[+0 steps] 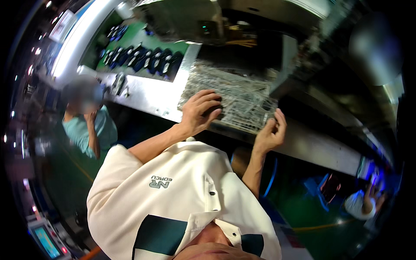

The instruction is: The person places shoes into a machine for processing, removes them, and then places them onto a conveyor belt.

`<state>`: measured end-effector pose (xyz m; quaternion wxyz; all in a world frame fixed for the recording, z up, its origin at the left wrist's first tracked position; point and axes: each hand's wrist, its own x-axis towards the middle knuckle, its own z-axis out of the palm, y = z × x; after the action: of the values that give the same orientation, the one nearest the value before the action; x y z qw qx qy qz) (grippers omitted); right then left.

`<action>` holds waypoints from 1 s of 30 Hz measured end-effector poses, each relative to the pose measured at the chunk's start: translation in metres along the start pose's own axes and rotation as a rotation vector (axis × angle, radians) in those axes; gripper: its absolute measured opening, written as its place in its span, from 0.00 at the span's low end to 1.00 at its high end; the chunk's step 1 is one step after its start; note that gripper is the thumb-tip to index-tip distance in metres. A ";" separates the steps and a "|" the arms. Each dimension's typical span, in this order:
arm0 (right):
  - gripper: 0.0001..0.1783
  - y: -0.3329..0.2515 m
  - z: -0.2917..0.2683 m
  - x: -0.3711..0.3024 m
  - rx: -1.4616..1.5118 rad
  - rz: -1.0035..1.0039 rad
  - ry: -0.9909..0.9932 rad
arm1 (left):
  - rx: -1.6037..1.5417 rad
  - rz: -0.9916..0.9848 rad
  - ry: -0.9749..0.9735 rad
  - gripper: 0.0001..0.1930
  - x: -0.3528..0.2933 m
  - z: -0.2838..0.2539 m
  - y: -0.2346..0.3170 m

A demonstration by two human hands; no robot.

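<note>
A worn, flat work surface, greyish and criss-crossed with pale strands, stretches out in front of me. My left hand is over its near left part, fingers spread and slightly bent, the thumb apart; nothing shows in it. At the near right corner of the same surface is my right hand. Its fingers point up and its thumb stands apart from them, with no object visible between. Whether either hand presses on the surface cannot be made out.
A green conveyor belt at the far left carries several dark shoe-like pieces. Small parts lie on its white metal edge. A dark machine stands beyond the work surface. One person is at my left, another far right.
</note>
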<state>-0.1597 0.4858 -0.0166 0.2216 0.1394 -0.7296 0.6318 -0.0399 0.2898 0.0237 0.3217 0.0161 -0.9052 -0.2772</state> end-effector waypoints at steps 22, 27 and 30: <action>0.13 -0.008 0.001 -0.003 0.076 -0.027 0.010 | 0.789 0.699 -0.070 0.24 0.540 0.080 -0.020; 0.15 -0.002 -0.005 0.005 0.040 0.020 -0.079 | 0.997 0.790 0.011 0.30 0.624 0.155 -0.044; 0.15 0.003 -0.007 0.007 -0.006 0.042 -0.111 | 0.992 0.593 -0.073 0.20 0.627 0.185 -0.017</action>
<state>-0.1666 0.4936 -0.0152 0.1676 0.1582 -0.7453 0.6256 -0.6485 0.2363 0.2568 0.3081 -0.0990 -0.9032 0.2819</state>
